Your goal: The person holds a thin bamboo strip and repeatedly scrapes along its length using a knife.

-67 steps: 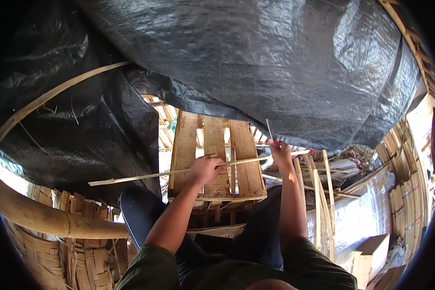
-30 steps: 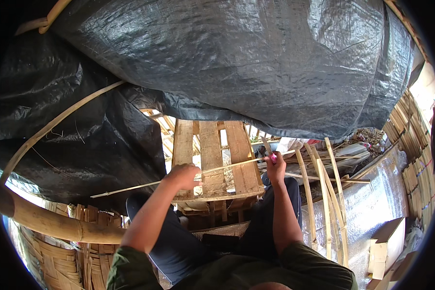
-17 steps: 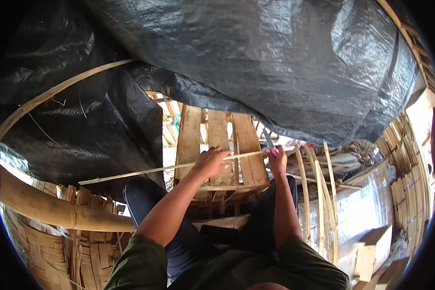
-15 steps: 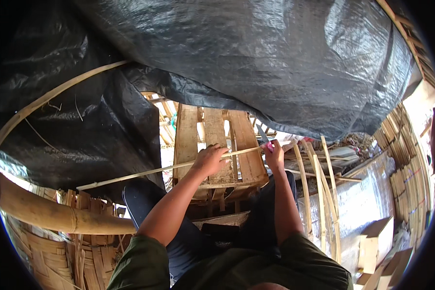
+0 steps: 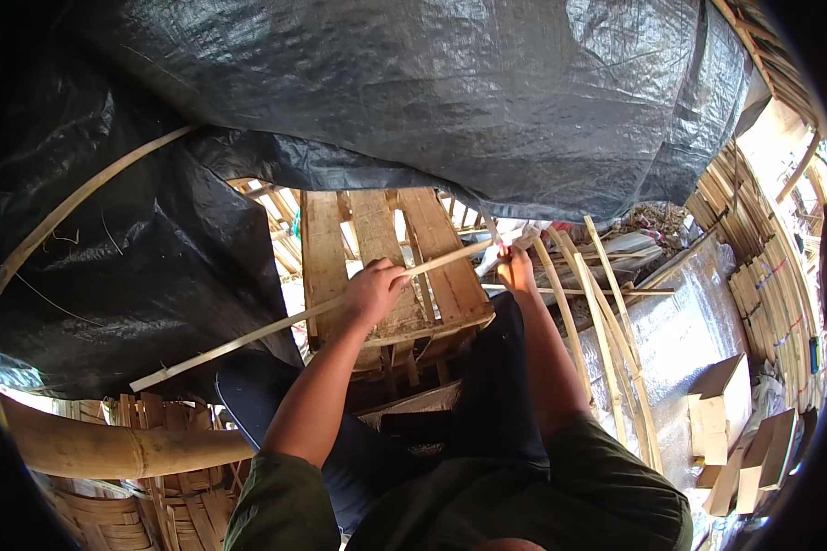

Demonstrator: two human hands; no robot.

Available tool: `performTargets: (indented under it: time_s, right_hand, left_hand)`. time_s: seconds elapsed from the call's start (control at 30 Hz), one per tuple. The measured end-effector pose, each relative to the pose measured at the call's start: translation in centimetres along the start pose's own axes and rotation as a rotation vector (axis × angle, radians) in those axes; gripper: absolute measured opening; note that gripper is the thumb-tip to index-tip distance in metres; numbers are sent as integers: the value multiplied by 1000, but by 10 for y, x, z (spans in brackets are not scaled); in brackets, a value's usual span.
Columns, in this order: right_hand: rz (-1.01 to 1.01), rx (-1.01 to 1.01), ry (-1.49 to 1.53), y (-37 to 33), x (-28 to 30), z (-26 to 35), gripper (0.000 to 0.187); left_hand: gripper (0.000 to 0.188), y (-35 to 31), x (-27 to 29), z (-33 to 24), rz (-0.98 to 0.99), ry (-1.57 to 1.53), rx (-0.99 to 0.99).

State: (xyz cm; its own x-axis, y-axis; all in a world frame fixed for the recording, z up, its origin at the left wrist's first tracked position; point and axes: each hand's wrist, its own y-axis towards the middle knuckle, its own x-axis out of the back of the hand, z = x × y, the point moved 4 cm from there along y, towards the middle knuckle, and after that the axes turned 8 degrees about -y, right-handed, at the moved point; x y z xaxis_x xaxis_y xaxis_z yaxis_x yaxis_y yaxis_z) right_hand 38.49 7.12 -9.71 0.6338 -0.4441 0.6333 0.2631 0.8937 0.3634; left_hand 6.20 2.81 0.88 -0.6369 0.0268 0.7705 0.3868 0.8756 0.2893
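Observation:
A long pale bamboo strip [image 5: 239, 345] slants across my lap, its left end low and its right end higher. My left hand [image 5: 374, 292] is wrapped round the strip above a slatted wooden stand [image 5: 439, 257]. At the strip's right part, my right hand [image 5: 516, 269] is closed on a knife. The knife's narrow blade [image 5: 492, 226] points up and away, close against the strip. Most of the knife's handle is hidden in my fingers; a little pink shows there.
Several bamboo strips [image 5: 606, 335] lean beside my right arm. A black tarp [image 5: 413, 101] hangs ahead and to the left. A thick bamboo pole [image 5: 129, 447] lies at left. Wooden blocks [image 5: 721, 413] and a silvery sheet [image 5: 675, 340] are at right.
The bamboo strip now slants more steeply, its left end lower and its right end higher. The knife blade stands more upright. The whole view has shifted slightly.

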Motion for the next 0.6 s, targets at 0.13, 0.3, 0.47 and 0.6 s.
performTargets:
  time_s: [0.13,0.3,0.47,0.6]
  right_hand:
    - [-194,88,-188,-4,6,46,36]
    - [-170,68,-38,4,14,51,37]
    - [7,-12,-101,-4,-5,59,47]
    - [-157,-202,-68,16,19,29,46]
  left_hand:
    - [23,-2,6,3,-49,53,-37]
    - [24,0,3,0,-43,72,1]
    - [24,-1,2,5,-36,74,19]
    - [24,0,1,7,-17,68,47]
